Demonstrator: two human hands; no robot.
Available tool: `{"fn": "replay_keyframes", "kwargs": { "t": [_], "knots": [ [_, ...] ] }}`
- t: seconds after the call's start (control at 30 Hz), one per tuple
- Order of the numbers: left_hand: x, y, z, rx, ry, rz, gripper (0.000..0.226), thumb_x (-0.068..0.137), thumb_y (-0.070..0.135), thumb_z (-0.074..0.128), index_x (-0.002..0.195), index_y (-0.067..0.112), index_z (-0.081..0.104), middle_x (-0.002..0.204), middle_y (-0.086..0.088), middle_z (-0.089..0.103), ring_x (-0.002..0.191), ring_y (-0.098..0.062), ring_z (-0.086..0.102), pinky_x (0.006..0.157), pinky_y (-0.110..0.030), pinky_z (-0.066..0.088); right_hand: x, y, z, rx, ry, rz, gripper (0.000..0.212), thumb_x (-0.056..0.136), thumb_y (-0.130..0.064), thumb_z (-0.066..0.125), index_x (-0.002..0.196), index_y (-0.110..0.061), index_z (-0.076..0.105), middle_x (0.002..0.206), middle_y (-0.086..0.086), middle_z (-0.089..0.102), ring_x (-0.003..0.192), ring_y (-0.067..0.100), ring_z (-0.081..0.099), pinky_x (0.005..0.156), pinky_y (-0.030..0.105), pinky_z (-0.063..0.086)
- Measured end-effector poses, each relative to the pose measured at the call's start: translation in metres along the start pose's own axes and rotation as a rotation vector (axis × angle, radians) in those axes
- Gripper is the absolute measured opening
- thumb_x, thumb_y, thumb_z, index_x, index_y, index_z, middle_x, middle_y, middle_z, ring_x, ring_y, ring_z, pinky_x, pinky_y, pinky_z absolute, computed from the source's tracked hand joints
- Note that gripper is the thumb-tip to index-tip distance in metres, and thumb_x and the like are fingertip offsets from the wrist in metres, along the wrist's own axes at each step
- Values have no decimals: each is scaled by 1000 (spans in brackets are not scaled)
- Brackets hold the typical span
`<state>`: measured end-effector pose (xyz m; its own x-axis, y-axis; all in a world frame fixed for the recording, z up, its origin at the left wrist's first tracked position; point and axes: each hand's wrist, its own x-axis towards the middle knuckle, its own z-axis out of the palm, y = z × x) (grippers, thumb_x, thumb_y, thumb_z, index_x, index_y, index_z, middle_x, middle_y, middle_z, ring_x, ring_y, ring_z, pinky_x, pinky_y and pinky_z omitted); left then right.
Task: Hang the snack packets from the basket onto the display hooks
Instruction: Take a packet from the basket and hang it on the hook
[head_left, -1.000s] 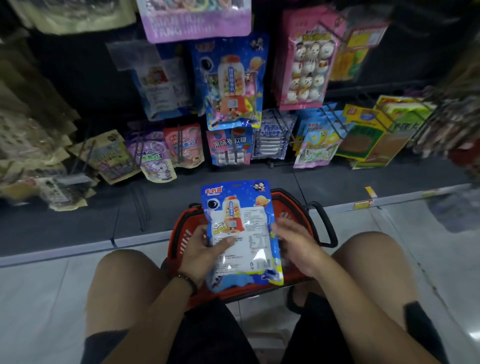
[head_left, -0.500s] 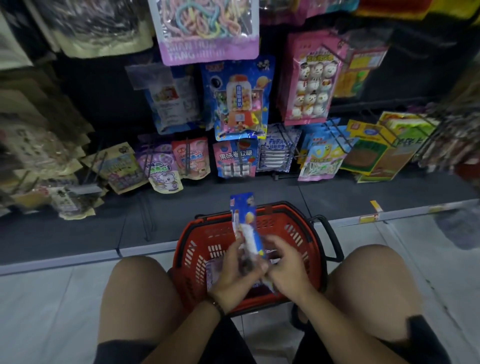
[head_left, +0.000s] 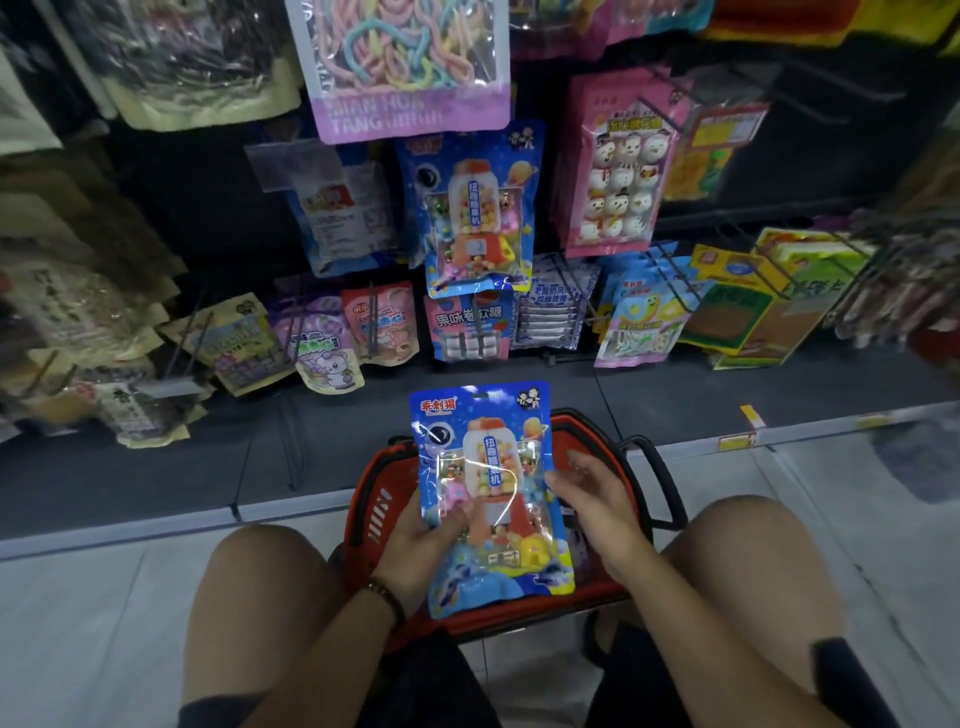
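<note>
While the left hand (head_left: 423, 540) pinches the blue snack packet (head_left: 491, 493) at its lower left edge, thumb on the front, the right hand (head_left: 597, 499) touches its right edge with fingers loosely spread. Front side up (printed with a candy machine), the packet sits above the red basket (head_left: 631, 493), between the person's knees.

The pale tiled floor (head_left: 104, 623) carries the red basket (head_left: 374, 499), which stands just in front of the dark grey shelf base (head_left: 156, 467). Yellow price tags (head_left: 737, 441) sit on that base's edge, right of the basket.
</note>
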<state>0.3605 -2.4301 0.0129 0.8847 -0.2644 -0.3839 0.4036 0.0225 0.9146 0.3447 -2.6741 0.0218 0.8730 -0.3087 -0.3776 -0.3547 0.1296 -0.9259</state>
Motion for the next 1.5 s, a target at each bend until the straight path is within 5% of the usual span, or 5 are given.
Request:
{"fn": "replay_keyframes", "kwargs": {
  "t": [0.17, 0.47, 0.73, 0.93, 1.5],
  "knots": [
    [5, 19, 12, -63, -41, -1, 42, 100, 16, 68, 141, 14, 60, 134, -14, 75, 121, -35, 74, 102, -56, 60, 11, -16, 11, 133, -141, -115, 24, 97, -9, 74, 121, -6, 75, 119, 15, 79, 115, 38, 74, 100, 52, 60],
    [50, 98, 10, 161, 129, 229, 20, 102, 28, 73, 118, 17, 78, 116, 0, 82, 111, -23, 78, 104, -56, 58, 41, -100, 15, -36, -154, -292, 19, 96, -6, 76, 115, -8, 76, 103, 2, 82, 97, 17, 78, 82, 26, 60],
    [95, 167, 17, 96, 131, 367, 25, 105, 27, 69, 130, 26, 69, 130, 7, 77, 122, -18, 73, 108, -46, 56, 68, -173, 27, -120, -79, -469, 51, 95, -55, 72, 110, -7, 68, 113, 27, 70, 107, 49, 67, 94, 68, 55],
    [128, 204, 22, 108, 207, 383, 19, 104, 31, 71, 123, 29, 72, 122, 6, 79, 115, -20, 75, 103, -51, 58, 93, -217, 39, -161, -23, -512, 26, 106, -27, 66, 80, -23, 62, 71, -18, 71, 68, 2, 67, 66, 27, 54],
    [166, 243, 21, 42, 235, 511, 30, 105, 26, 69, 135, 21, 66, 135, 2, 75, 125, -23, 72, 106, -53, 58, 139, -252, 62, -106, 71, -613, 28, 102, -40, 68, 95, -13, 72, 96, 21, 72, 86, 32, 70, 83, 55, 57]
  ]
}}
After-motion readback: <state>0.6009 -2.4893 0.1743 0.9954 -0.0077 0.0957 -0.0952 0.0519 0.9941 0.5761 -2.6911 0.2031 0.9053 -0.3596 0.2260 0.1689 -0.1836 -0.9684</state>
